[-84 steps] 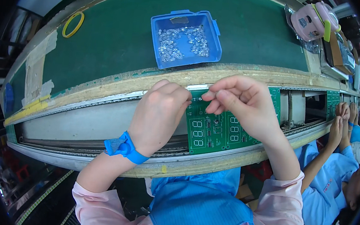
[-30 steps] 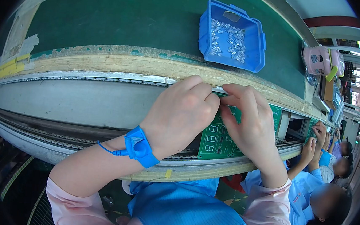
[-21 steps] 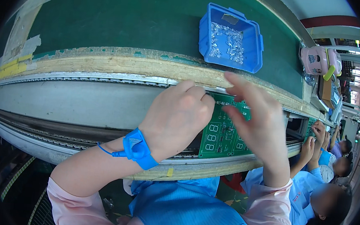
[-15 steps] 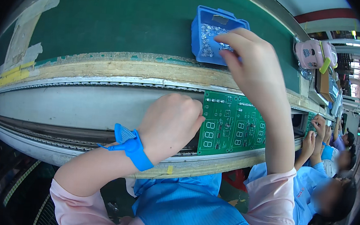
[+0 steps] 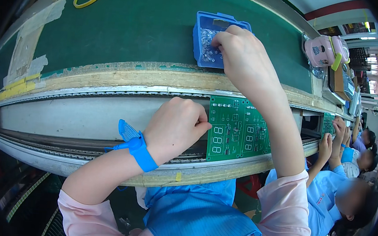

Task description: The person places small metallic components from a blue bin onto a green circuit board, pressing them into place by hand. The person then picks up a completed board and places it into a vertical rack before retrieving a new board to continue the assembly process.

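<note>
My right hand (image 5: 243,55) reaches over the blue bin (image 5: 196,45), its fingers bent together at the small clear parts (image 5: 207,50) inside. These look like clear LEDs. What the fingertips pinch, if anything, is too small to make out. My left hand (image 5: 175,126) is closed beside the left edge of a green circuit board (image 5: 223,116); its curled fingers hide whatever is in them. White digit displays and a row of small clear parts sit on the board. A blue wrist strap (image 5: 143,153) circles my left wrist. My right forearm covers the board's right part.
The board lies across the conveyor rails (image 5: 164,91). Behind them, a wooden ledge (image 5: 126,74) borders the green bench top (image 5: 125,28). A yellow ring (image 5: 77,0) lies far left, a pink container (image 5: 320,52) far right. Co-workers' hands (image 5: 326,146) work along the line at right.
My right hand has come down into the bin, its fingers now closer together among the clear parts. My left hand stays closed beside the board. The whole view has shifted slightly.
</note>
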Demonstrator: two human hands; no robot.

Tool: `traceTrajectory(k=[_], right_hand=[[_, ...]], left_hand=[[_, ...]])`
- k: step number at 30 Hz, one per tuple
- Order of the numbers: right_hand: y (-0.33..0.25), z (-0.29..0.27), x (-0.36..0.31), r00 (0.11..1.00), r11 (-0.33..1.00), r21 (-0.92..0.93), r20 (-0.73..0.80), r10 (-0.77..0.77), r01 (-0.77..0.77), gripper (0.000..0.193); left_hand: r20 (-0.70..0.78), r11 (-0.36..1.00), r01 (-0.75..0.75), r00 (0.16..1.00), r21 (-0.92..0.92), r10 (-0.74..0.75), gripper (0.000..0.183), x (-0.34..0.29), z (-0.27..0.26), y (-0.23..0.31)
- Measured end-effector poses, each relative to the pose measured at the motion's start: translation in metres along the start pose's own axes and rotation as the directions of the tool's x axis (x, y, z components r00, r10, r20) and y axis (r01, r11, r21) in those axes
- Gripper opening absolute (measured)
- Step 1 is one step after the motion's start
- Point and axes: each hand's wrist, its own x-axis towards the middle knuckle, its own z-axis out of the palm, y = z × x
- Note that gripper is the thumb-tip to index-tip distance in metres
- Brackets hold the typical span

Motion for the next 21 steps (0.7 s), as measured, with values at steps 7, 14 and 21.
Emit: traceTrajectory(k=[7, 14, 21], right_hand=[[-0.003, -0.014, 0.004, 0.959, 0.980, -0.150, 0.229, 0.166, -0.133, 0.016], [0.005, -0.007, 0.004, 0.991, 0.992, -0.110, 0.118, 0.067, -0.054, 0.009], [-0.006, -0.024, -0.010, 0.968, 0.974, 0.223, -0.234, 0.093, -0.039, 0.006]], left_hand=[[0.005, 1.000, 0.002, 1.000, 0.001, -0.002, 0.018, 0.000, 0.000, -0.002], [-0.045, 0.999, -0.050, 0.998, 0.013, 0.050, 0.016, 0.000, -0.015, 0.004], [-0.071, 0.997, -0.065, 0.995, 0.030, 0.067, 0.015, 0.001, -0.010, 0.000]])
